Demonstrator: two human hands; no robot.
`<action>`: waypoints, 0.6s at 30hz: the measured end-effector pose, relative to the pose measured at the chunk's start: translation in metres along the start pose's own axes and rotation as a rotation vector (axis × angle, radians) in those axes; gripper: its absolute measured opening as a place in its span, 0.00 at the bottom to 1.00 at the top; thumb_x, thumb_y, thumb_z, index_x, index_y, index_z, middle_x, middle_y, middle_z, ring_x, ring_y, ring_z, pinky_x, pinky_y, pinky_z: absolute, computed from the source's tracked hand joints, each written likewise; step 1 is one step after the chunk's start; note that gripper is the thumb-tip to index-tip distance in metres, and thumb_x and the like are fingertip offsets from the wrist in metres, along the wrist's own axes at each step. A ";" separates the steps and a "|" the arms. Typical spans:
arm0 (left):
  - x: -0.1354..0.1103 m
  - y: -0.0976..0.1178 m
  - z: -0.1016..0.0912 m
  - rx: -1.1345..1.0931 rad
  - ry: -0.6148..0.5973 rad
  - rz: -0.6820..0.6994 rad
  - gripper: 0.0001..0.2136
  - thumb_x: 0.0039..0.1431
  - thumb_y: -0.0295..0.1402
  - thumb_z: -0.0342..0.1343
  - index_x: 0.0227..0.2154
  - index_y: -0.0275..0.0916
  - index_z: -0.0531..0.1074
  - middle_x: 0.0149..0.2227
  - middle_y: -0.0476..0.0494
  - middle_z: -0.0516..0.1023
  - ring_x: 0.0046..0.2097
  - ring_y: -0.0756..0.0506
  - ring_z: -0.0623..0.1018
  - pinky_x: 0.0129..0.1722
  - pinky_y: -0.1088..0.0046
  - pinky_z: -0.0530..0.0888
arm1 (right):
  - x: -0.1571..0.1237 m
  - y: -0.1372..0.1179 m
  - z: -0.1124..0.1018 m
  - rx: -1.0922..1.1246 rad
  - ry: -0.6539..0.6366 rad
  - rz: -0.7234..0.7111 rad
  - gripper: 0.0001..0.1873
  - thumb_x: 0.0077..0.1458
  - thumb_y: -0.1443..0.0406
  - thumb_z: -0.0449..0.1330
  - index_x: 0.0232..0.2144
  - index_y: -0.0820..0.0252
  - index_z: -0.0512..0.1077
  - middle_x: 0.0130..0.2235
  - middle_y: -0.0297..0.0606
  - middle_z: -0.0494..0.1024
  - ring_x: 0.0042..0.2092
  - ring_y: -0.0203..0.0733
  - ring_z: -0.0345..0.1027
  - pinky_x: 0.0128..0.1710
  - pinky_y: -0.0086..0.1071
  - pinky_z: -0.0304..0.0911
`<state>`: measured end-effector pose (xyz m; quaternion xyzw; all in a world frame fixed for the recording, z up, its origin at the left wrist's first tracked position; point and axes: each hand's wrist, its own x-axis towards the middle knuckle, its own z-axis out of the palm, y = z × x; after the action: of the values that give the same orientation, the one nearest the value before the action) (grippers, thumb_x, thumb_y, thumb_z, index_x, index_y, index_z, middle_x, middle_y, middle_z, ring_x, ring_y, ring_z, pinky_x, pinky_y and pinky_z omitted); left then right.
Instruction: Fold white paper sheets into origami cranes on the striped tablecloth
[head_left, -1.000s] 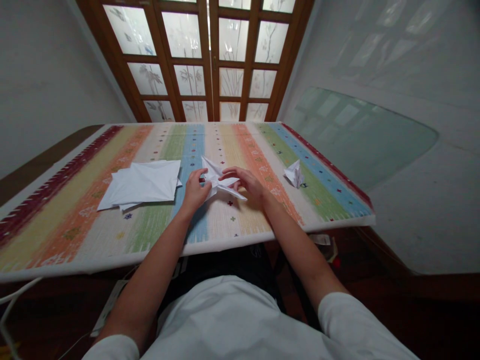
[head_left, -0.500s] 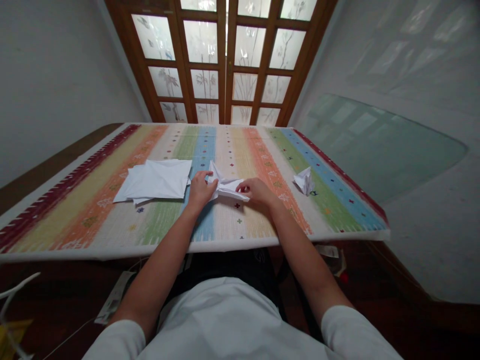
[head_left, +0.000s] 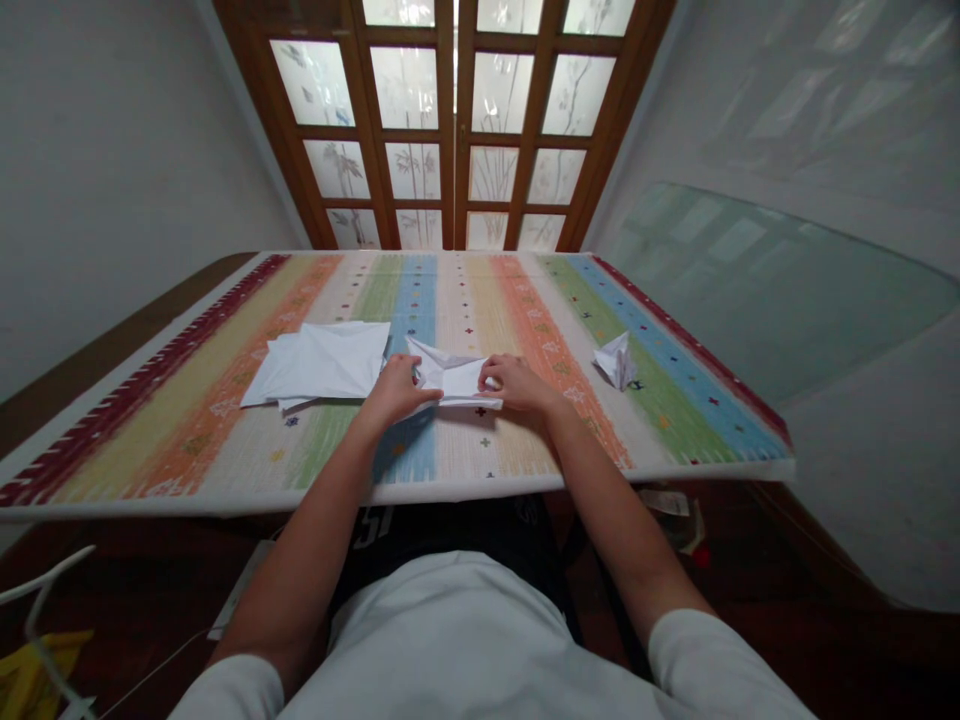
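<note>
Between my hands, low over the table, is a sheet of white folded paper (head_left: pixel 459 380) with a raised flap at its far left corner. My left hand (head_left: pixel 399 388) grips its left side, thumb along the near edge and fingers behind. At the right end, my right hand (head_left: pixel 513 380) pinches the paper with curled fingers; some fingertips are hidden by the hand. Left of my left hand lies a stack of creased white paper sheets (head_left: pixel 330 362). Farther to the right, a small pointed folded paper piece (head_left: pixel 616 362) stands by itself.
A striped, multicoloured cloth (head_left: pixel 495 460) covers the table, whose near edge runs just in front of my body. Beyond it stand wooden doors (head_left: pixel 450 170) with frosted panes. A white cable (head_left: pixel 45 580) and a yellow item (head_left: pixel 37 670) are below at the left.
The folded paper has opened flatter, and its near edge lies straighter across. My left thumb has slid along that edge. The view has shifted slightly.
</note>
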<state>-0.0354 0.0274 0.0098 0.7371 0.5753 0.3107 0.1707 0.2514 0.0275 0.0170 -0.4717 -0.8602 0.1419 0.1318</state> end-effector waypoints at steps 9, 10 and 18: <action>-0.019 -0.009 -0.017 -0.156 -0.230 -0.014 0.27 0.44 0.45 0.78 0.46 0.40 0.81 0.39 0.42 0.84 0.34 0.42 0.81 0.37 0.64 0.80 | -0.001 0.001 -0.011 -0.031 -0.060 -0.033 0.23 0.55 0.71 0.72 0.52 0.51 0.86 0.60 0.48 0.82 0.61 0.61 0.74 0.63 0.50 0.63; -0.020 -0.007 -0.019 -0.236 -0.250 -0.053 0.25 0.48 0.44 0.76 0.48 0.40 0.80 0.41 0.40 0.85 0.32 0.43 0.82 0.35 0.65 0.80 | -0.001 0.000 -0.014 -0.015 -0.049 -0.058 0.20 0.56 0.72 0.70 0.50 0.50 0.87 0.59 0.48 0.83 0.60 0.59 0.75 0.63 0.49 0.64; -0.038 0.020 -0.018 -0.276 -0.082 -0.049 0.23 0.55 0.29 0.69 0.54 0.42 0.77 0.47 0.42 0.85 0.31 0.48 0.81 0.37 0.68 0.81 | -0.017 -0.033 -0.019 0.294 -0.007 -0.162 0.19 0.63 0.63 0.72 0.55 0.57 0.84 0.47 0.43 0.88 0.44 0.48 0.81 0.45 0.35 0.69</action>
<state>-0.0375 -0.0163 0.0253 0.7046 0.5375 0.3521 0.3011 0.2410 -0.0015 0.0455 -0.3759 -0.8659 0.2568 0.2071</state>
